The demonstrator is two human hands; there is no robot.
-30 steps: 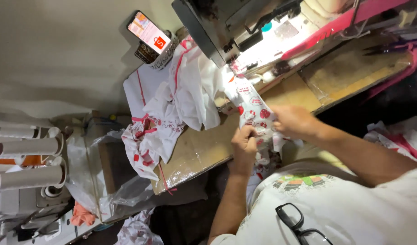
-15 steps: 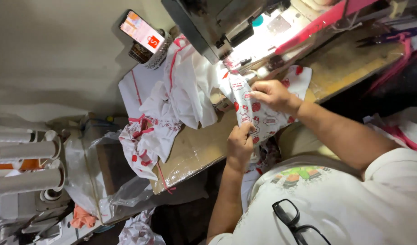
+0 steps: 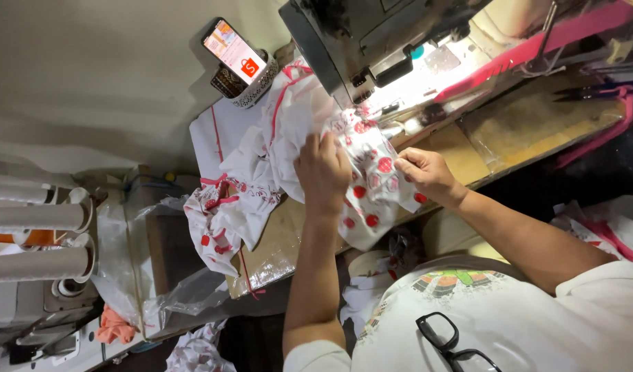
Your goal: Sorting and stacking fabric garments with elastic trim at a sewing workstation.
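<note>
Under sewing machine [image 3: 371, 41], left hand [image 3: 322, 172] flat on fabric [image 3: 368, 176], right hand [image 3: 426, 172] pinching edge

1. My left hand [image 3: 323, 172] lies flat on the white cloth with red dots [image 3: 368, 186], so I cannot see the fabric under the palm.
2. Just above that hand, the sewing machine [image 3: 357, 41] is cut off by the top edge; its needle area is washed out by the lamp glare.
3. My right hand [image 3: 423, 172] pinches the cloth edge; the fingertips are tucked into the fold and I cannot tell their grip.
4. Far left of both hands, the thread cones [image 3: 37, 217] run off the frame edge.
5. Below my arms, the black glasses [image 3: 454, 341] are partly cropped at the bottom edge.
</note>
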